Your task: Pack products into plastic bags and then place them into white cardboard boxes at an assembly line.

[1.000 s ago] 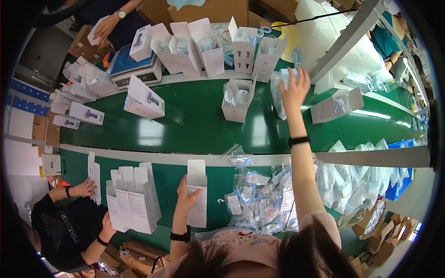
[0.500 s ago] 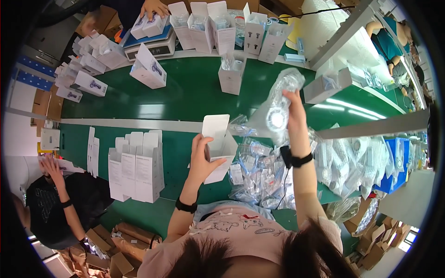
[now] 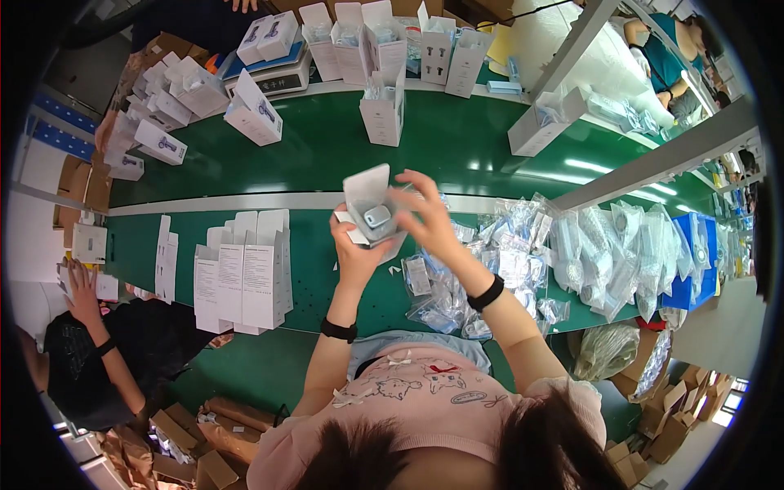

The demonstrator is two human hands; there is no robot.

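My left hand is closed around a small white carton, holding it above the green table with its top flap standing up. Inside the carton sits a white and grey device in clear plastic wrap; its lower part is hidden by the walls. At the carton's right rim is my right hand, its fingers apart, slightly blurred and not wrapped around anything. Beneath the right forearm spreads a heap of small clear bags with parts and labels in them.
Several white cartons stand upright to the left. Bubble-wrapped items lie at the right beside a blue bin. Filled cartons stand on the far belt. A metal post slants across the right. A co-worker's arm is at left.
The bubble-wrapped device has gone from my right hand into the carton. My right hand has moved left to the carton and let go. Cartons on the far belt have shifted left.
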